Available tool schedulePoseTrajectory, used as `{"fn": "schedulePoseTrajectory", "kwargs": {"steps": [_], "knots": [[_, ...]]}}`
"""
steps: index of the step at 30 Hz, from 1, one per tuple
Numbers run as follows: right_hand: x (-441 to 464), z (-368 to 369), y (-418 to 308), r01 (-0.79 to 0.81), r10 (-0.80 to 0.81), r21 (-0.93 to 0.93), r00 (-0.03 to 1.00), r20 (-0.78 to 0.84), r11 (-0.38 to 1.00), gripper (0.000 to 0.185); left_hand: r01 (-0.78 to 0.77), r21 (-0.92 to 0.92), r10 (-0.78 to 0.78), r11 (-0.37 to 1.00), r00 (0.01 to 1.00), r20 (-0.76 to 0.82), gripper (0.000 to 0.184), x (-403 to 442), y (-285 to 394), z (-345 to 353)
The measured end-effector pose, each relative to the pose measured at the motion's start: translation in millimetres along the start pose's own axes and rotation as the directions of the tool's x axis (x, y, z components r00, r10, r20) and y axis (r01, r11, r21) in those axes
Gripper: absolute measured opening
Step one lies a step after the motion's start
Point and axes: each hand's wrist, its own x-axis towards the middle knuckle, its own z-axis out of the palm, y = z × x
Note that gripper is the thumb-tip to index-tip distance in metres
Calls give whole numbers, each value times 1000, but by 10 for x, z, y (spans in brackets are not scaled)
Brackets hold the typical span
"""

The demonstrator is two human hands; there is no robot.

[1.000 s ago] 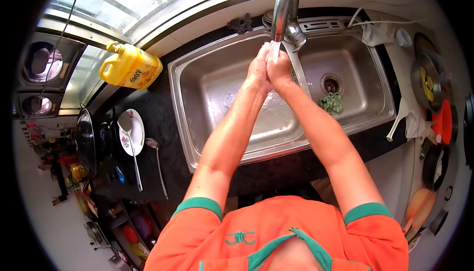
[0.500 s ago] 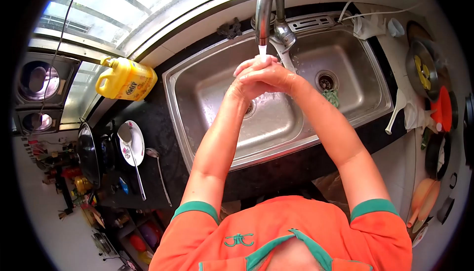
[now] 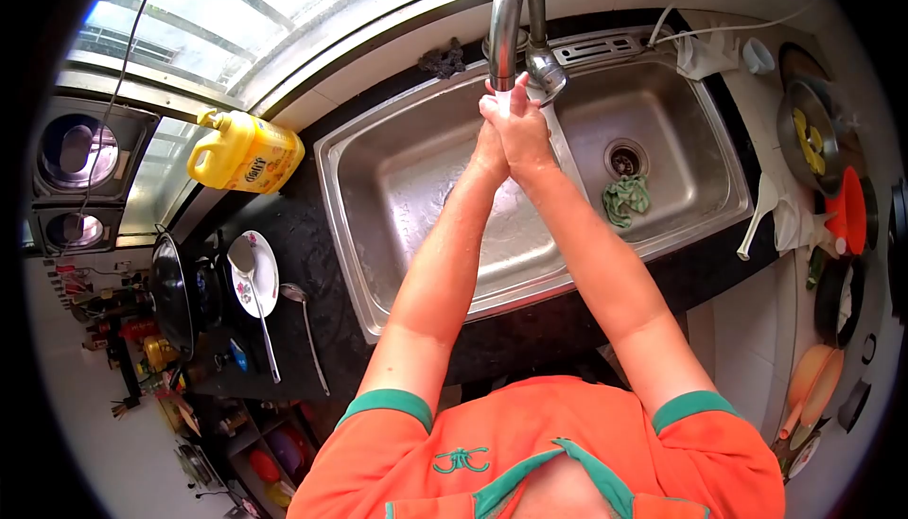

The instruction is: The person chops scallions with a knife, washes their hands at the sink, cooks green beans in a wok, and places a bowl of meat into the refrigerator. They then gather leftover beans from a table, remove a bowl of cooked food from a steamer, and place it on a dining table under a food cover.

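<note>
Both wet hands are pressed together under the metal faucet (image 3: 508, 23), in its running water. My right hand (image 3: 526, 137) lies over the left with its back towards me, and its fingers point up to the spout, slightly apart. My left hand (image 3: 489, 148) is mostly hidden behind it; fingertips stick out at the sides, looking stretched. Neither hand holds a thing. Below them is the double steel sink (image 3: 407, 207). A green patterned cloth (image 3: 626, 199) lies crumpled in the right basin, beside the drain (image 3: 624, 157).
A yellow jug-shaped bottle (image 3: 248, 152) stands left of the sink. A plate (image 3: 263, 268) with a spatula on it and a ladle (image 3: 295, 294) lie on the black counter (image 3: 331, 330). To the right are a pan (image 3: 809, 136) with yellow food and a red container (image 3: 849, 212).
My hands have turned from clasped across each other to pointing up beneath the spout, and the forearms have drawn closer together. More of the cloth now shows.
</note>
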Motion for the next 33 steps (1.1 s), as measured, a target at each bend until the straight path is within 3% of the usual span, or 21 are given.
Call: {"fn": "schedulePoseTrajectory", "kwargs": {"steps": [1,5,6,9,10,11,12,13,14,15,17,20,21,23,24,25,26,27,30,31,33], "knots": [[-58,-8,-98,1,-4,-50,999,-50,999,39,-48,17,49,999,998,-30,56,-18,-5,50],[-39,3,-42,51,-32,312,997,-63,949,41,-252,439,323,862,942,-95,52,314,-355,-272],[-100,-18,-76,-57,70,353,997,-24,934,42,-283,536,389,795,916,-94,51,412,-431,-358],[-157,-5,45,-99,60,402,992,107,910,39,-128,262,218,957,910,-352,29,405,-308,-406],[-108,19,-50,-217,229,661,971,70,718,33,-64,62,84,996,909,-409,25,337,-193,-347],[53,-54,48,-353,271,817,929,250,457,24,-2,-141,-60,990,897,-438,23,264,-96,-301],[213,-89,156,-465,286,840,876,389,279,23,-11,-383,-135,924,926,-351,21,211,-71,-296],[321,-99,188,-562,271,822,809,522,96,23,31,-520,-105,854,988,-113,20,213,-115,-343],[393,-68,234,-543,258,837,820,511,69,23,47,-647,-117,761,991,-65,20,181,-219,-319],[420,-22,113,-542,310,834,814,492,101,27,67,-756,-117,651,993,-12,20,97,-151,-173],[446,-72,249,-745,-177,666,652,737,33,35,-4,-752,-36,659,999,-37,17,208,-314,-290],[490,-66,-59,-626,333,746,770,544,228,41,-26,-741,-90,671,989,-116,22,153,-110,-135],[595,-121,-92,-587,407,741,795,450,327,34,-30,-726,-163,687,967,-194,17,202,-73,-37],[562,-225,-406,-392,463,663,883,77,638,24,-32,-693,-293,720,891,-346,12,451,-43,123],[629,-314,-404,-442,491,671,861,132,595,21,-9,-797,-311,604,918,-247,10,552,-63,95],[752,-436,-374,-491,516,674,836,187,552,18,50,-741,-249,670,955,-161,11,770,-231,-13],[914,-543,-238,-560,460,644,820,340,521,17,141,-671,-308,728,942,-136,11,787,-162,33],[880,-563,-294,-531,412,637,844,343,558,17,232,-588,-366,775,923,-118,11,778,16,135],[630,-569,-449,-448,342,640,893,292,624,17,13,-498,-223,867,904,-364,13,372,308,279],[460,-561,-554,-499,325,690,866,380,525,20,-60,-451,-170,890,876,-452,14,342,316,216],[423,-458,-165,-554,468,761,800,375,337,21,-64,-747,-394,662,818,-419,19,291,344,-26]]}}
